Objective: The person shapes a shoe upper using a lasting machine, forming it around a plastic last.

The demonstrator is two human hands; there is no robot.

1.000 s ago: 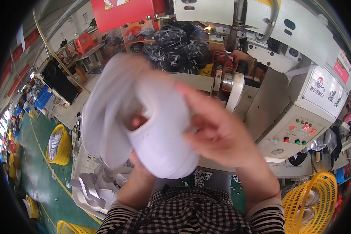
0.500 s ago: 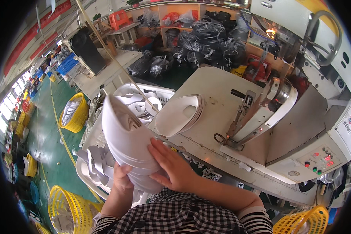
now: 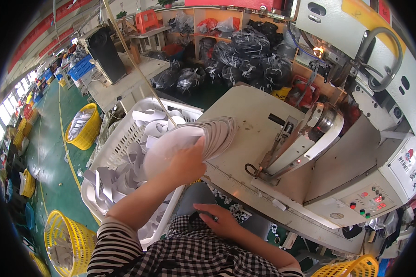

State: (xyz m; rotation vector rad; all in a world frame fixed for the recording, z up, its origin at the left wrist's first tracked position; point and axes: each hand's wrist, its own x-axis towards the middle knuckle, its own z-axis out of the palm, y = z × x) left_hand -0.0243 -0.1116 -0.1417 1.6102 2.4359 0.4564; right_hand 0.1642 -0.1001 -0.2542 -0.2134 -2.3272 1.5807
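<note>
A stack of thin white curved pieces (image 3: 219, 136) lies at the near left corner of the machine table, its front piece leaning out over a basket. My left hand (image 3: 189, 159) grips the stack's near edge, with the fingers partly hidden against the white pieces. Close to my lap, my right hand (image 3: 219, 221) is closed around a small dark object (image 3: 205, 214) that I cannot make out. More white strips and curled pieces (image 3: 134, 161) fill the white basket (image 3: 113, 152) below my left forearm.
A grey-white machine (image 3: 305, 143) with an angled arm stands on the table (image 3: 249, 104) to the right. Yellow baskets (image 3: 83, 127) stand on the green floor at left and lower right. Black plastic bags (image 3: 249, 44) are piled behind. A thin pole (image 3: 138, 69) slants down into the white basket.
The white pieces held in both hands have moved right and down onto the table stack. My right hand has left them and dropped to my lap; my left hand has moved up and right.
</note>
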